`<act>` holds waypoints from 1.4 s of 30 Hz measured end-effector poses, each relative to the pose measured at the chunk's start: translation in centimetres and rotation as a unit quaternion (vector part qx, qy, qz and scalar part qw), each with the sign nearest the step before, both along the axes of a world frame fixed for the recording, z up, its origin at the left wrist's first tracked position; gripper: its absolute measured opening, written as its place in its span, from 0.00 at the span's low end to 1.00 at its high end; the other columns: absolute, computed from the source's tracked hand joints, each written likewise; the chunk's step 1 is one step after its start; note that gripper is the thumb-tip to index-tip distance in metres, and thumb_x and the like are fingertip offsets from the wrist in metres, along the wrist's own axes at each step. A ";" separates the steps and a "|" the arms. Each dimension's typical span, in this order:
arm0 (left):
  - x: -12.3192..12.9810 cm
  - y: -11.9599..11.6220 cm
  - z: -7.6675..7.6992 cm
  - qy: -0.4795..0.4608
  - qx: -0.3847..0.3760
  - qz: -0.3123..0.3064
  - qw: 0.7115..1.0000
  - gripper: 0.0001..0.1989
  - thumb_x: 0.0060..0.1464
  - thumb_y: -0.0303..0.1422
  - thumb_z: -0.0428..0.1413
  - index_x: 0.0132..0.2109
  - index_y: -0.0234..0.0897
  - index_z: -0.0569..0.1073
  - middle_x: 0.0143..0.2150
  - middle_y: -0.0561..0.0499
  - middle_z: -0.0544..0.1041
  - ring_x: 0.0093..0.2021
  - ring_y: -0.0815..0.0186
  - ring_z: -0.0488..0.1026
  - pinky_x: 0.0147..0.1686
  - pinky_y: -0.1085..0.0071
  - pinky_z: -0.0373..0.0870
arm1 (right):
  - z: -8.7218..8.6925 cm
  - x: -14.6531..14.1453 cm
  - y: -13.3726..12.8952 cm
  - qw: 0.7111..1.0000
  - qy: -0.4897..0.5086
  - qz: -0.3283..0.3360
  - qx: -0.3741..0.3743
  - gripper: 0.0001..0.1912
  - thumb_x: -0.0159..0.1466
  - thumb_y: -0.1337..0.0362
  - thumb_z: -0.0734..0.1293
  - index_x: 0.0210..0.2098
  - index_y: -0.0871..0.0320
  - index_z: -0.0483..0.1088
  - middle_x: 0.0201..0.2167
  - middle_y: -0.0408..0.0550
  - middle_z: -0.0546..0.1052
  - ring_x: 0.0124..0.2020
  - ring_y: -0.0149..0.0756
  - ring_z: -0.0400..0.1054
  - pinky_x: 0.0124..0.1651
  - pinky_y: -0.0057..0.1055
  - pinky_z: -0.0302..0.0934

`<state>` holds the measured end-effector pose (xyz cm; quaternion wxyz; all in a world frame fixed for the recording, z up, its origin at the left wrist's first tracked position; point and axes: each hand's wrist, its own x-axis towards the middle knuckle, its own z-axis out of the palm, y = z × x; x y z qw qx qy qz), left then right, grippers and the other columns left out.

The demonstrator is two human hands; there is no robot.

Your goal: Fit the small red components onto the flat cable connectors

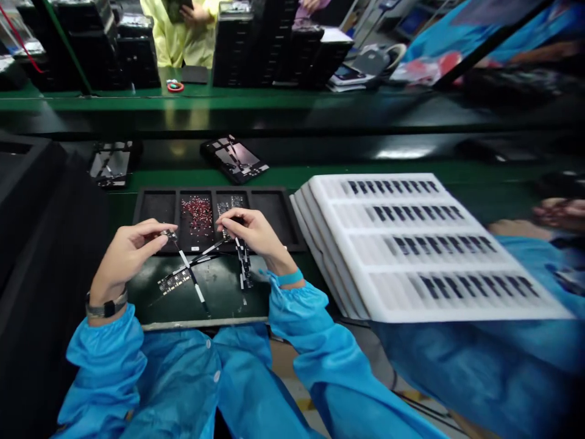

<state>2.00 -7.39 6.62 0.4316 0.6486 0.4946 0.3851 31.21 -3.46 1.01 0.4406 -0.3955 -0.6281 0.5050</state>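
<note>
My left hand [130, 253] pinches the small dark end of a long, narrow black-and-white strip [189, 274], possibly a flex cable, which hangs down across the mat. My right hand [251, 235] pinches a similar strip [244, 262] above a dark green mat [219, 299]. Both hands hover over the mat's far edge. A small circuit board [174, 281] lies on the mat below my left hand. Just beyond my hands is a black compartment tray [158, 207], with tiny red parts [197, 214] in one compartment.
To my right, stacked white foam trays [411, 244] hold rows of dark parts. Black framed fixtures [234, 158] lie beyond the mat. Stacks of black trays [233, 52] stand across a green bench, near a person in a yellow gown [178, 36]. Another person's hand [560, 213] shows at far right.
</note>
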 end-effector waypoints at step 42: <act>5.2 5.0 -8.0 -0.077 -0.117 -0.109 0.984 0.14 0.54 0.37 0.65 0.44 0.33 0.84 0.34 0.47 0.82 0.33 0.64 0.76 0.38 0.67 0.74 | -2.8 -2.0 -0.8 0.996 -0.080 0.041 -0.015 0.17 0.69 0.50 0.70 0.34 0.58 0.74 0.32 0.46 0.79 0.35 0.37 0.70 0.44 0.34 0.65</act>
